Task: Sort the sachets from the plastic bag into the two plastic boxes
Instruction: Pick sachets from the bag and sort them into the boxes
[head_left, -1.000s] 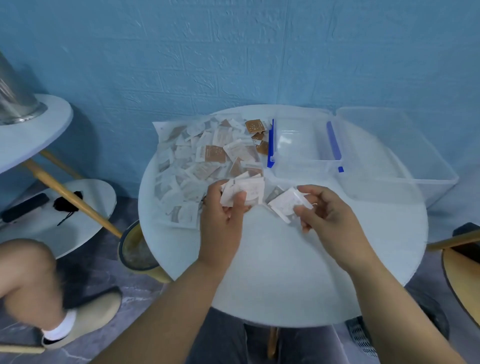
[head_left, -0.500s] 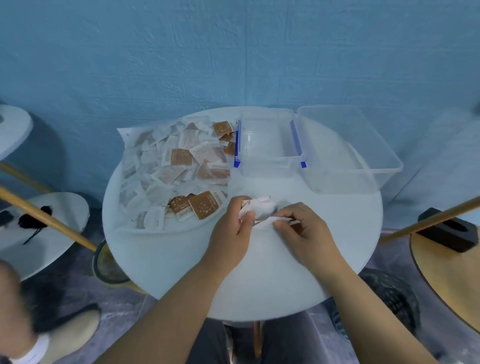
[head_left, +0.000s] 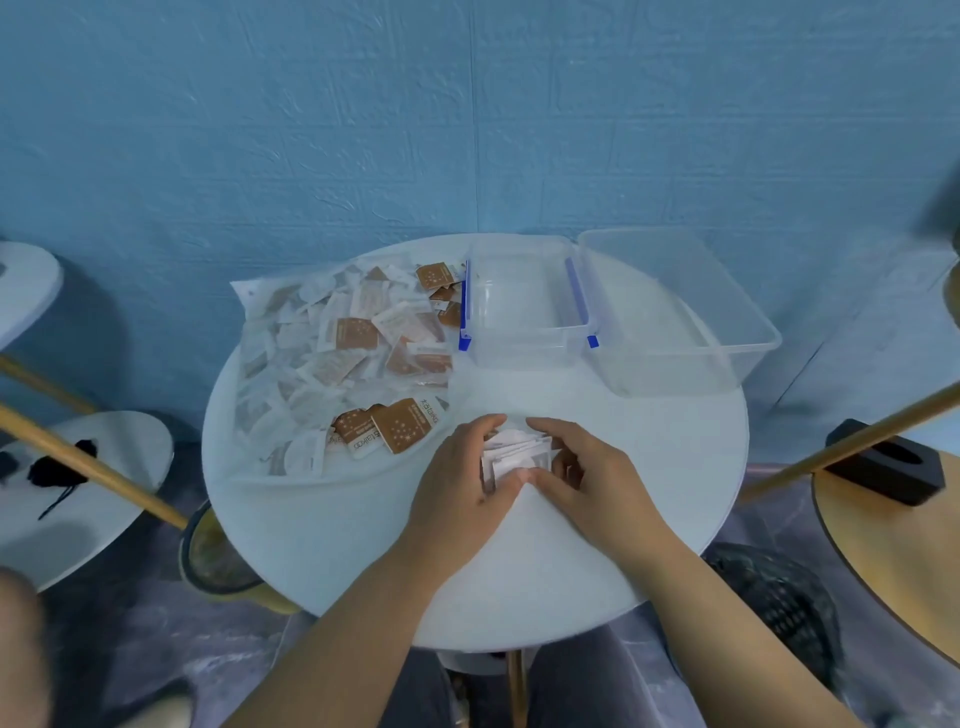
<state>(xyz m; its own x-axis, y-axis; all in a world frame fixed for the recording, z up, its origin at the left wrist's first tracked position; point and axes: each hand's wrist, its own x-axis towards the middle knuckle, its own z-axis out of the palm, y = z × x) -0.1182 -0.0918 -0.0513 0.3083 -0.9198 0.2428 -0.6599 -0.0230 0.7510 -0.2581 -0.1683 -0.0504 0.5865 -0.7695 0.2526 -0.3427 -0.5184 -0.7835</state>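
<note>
A clear plastic bag (head_left: 270, 395) lies on the left half of the round white table (head_left: 649, 519), full of several white and brown sachets (head_left: 358, 332). At the back stands a small clear box with blue clips (head_left: 524, 343), and to its right a larger clear box (head_left: 727, 353); both look empty. Near the table's middle my left hand (head_left: 457, 478) and my right hand (head_left: 587, 473) together hold a small stack of white sachets (head_left: 514, 457) on the tabletop, fingers curled round its sides.
Two brown sachets (head_left: 400, 426) lie at the bag's open mouth beside my left hand. Other round tables stand at the left (head_left: 88, 499) and right (head_left: 893, 545), with wooden poles (head_left: 93, 467) slanting between them. A black block (head_left: 888, 467) sits on the right table. A blue wall is behind.
Both hands came down from above the bag to the tabletop and closed together round the white sachets, gathering them into one stack. The camera view also shifted right and pulled back.
</note>
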